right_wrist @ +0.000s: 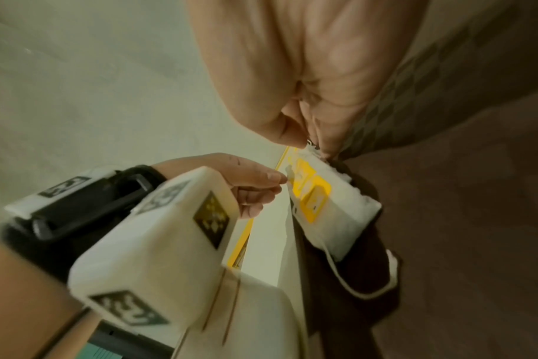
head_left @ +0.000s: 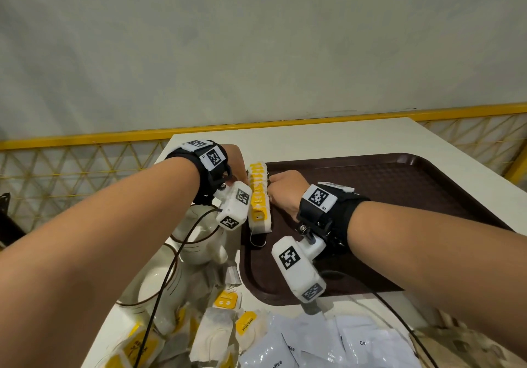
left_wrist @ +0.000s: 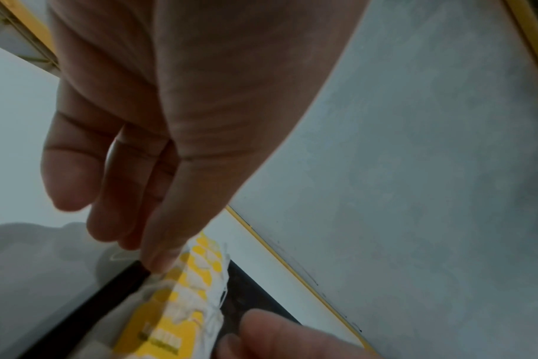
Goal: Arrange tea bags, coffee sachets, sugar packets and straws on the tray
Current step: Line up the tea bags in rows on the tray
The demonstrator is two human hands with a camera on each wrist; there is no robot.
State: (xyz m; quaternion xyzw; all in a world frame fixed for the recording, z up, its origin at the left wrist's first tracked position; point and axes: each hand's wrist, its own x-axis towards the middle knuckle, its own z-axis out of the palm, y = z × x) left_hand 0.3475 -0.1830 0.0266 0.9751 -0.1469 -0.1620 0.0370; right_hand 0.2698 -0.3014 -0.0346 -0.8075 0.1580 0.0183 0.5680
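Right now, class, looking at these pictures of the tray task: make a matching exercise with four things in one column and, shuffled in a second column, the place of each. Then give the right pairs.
Things
1. row of tea bags
2. coffee sachets
3. loose tea bags
4. white cups

Places
A. heaped on the table at the near edge, left of the coffee sachets
B. along the left edge of the brown tray, between the left hand and the right hand
C. on the table near the tray's front edge
D. on the table left of the tray

Pairs: 1-B, 2-C, 3-A, 4-D
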